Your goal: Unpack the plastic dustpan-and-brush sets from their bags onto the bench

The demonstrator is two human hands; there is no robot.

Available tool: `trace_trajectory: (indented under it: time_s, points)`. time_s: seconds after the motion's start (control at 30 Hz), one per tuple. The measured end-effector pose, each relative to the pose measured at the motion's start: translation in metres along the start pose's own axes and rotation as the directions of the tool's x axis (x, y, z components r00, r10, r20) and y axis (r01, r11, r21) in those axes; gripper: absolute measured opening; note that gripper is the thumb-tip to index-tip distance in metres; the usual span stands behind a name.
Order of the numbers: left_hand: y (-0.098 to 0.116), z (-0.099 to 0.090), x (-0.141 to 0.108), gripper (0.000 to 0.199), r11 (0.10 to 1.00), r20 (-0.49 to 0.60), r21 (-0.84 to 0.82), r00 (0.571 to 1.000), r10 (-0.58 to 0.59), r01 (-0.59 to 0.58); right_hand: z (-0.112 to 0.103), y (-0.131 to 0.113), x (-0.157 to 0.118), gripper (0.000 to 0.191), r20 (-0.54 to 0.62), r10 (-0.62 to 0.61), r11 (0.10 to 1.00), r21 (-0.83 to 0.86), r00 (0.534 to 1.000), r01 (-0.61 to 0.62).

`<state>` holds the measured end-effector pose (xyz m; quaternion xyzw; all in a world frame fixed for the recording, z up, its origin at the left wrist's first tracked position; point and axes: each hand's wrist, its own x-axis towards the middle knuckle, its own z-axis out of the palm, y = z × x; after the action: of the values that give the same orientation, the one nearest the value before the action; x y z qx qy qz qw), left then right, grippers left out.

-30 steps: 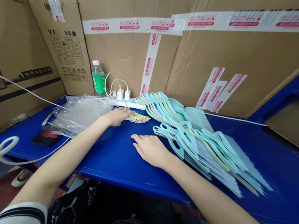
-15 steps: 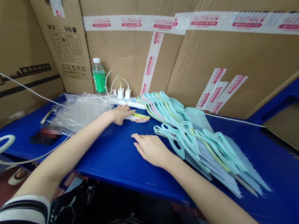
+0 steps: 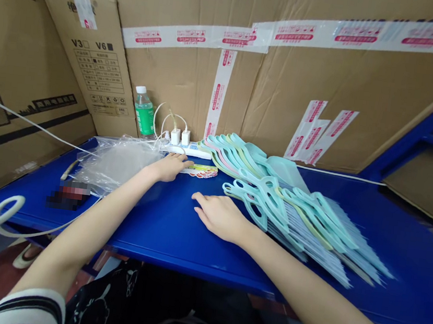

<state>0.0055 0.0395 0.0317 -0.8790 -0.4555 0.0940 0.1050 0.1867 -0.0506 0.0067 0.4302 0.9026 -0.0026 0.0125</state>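
Evidently, the overlapping printed cards (image 3: 202,171) lay on the worktop (image 3: 168,232), their long axis running left to right, just in front of the power strip (image 3: 198,153). The left hand (image 3: 170,167) was at their left end; whether its fingers gripped them could not be told. The right hand (image 3: 221,216) lay loose, its visible fingers unclenched, beside brushes (image 3: 291,226) whose handles pointed left and away, bristles right and nearer.

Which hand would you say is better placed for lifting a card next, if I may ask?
Probably the left hand: it is at one end of the printed cards, while the right hand is farther from them, near the brushes.
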Motion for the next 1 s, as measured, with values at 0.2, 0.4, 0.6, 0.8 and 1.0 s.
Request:
trace_trajectory:
  time_s: [0.2,0.4,0.6,0.8,1.0]
  points:
    - [0.029,-0.011,-0.023,0.03,0.992,-0.112,-0.019,0.986,0.125,-0.128,-0.002,0.003,0.003,0.027,0.017,0.136,0.99,-0.043,0.991,-0.135]
    - [0.04,-0.003,-0.037,0.034,0.99,0.004,0.085,0.994,0.112,-0.112,-0.001,0.004,0.002,0.032,0.037,0.18,0.983,-0.052,0.983,-0.178]
    - [0.03,0.0,-0.039,0.031,0.991,0.028,0.037,0.992,0.127,-0.128,-0.003,0.005,0.002,0.041,0.059,0.184,0.982,-0.052,0.981,-0.181]
    - [0.022,0.007,-0.036,0.032,0.988,0.012,-0.031,0.988,0.155,-0.154,0.0,0.008,0.002,0.039,0.067,0.208,0.977,-0.053,0.976,-0.205]
    - [0.02,0.01,-0.036,0.031,0.983,-0.016,-0.085,0.986,0.164,-0.165,0.001,0.01,0.003,0.036,0.07,0.188,0.981,-0.049,0.98,-0.185]
